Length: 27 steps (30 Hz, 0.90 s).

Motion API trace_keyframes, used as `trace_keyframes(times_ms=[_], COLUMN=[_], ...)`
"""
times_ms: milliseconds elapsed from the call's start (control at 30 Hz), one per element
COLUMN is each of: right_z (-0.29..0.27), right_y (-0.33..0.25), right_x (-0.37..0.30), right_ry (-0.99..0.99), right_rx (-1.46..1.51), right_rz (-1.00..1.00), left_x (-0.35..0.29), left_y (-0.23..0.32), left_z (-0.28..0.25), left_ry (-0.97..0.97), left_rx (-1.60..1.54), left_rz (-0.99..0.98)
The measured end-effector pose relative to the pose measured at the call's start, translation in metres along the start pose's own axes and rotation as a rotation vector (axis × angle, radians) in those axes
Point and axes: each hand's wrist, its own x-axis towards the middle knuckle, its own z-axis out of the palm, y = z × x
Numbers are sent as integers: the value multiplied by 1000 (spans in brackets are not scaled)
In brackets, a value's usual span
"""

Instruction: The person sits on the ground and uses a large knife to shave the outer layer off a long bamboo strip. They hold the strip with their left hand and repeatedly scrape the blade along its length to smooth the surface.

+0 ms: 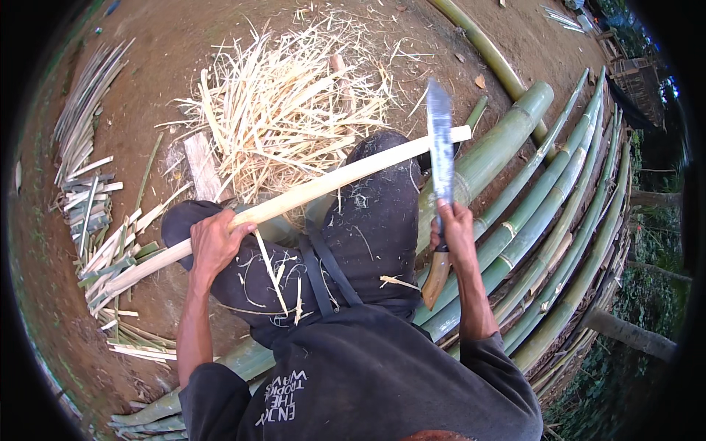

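A long pale strip of split bamboo [346, 173] lies slantwise across my thighs, its far right end sticking out past my right knee. My left hand [215, 239] is wrapped round it near my left knee. In my right hand [454, 234] is a machete [440, 140] with a wooden handle, the blade pointing away from me. Its blade overlaps the strip near the strip's right end; whether the edge touches the wood I cannot tell. Thin shavings [276, 275] are scattered over my dark trousers.
A heap of pale bamboo shavings [279, 103] covers the ground ahead. Thick green bamboo poles [489, 151] lie side by side to my right, and I sit across one. Bundles of split strips [88, 110] lie at the left. A wooden block [200, 165] stands by my left knee.
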Motion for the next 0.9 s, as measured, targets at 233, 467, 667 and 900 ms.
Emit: trace_keyframes(times_ms=[233,467,667,900], right_z=[44,38,21,74], right_y=[10,9,6,20], right_x=[-27,-22,-14,-45], right_ry=[-234,-148,-111,-362], right_rx=[-119,-116,-26,-178], right_rz=[57,2,13,74], left_x=[3,4,0,4], left_y=[-2,1,-2,4], left_z=[4,2,3,2], left_ry=[-28,-35,-20,-25], left_rx=[4,-1,-6,-10], left_rz=[7,-6,-12,-9])
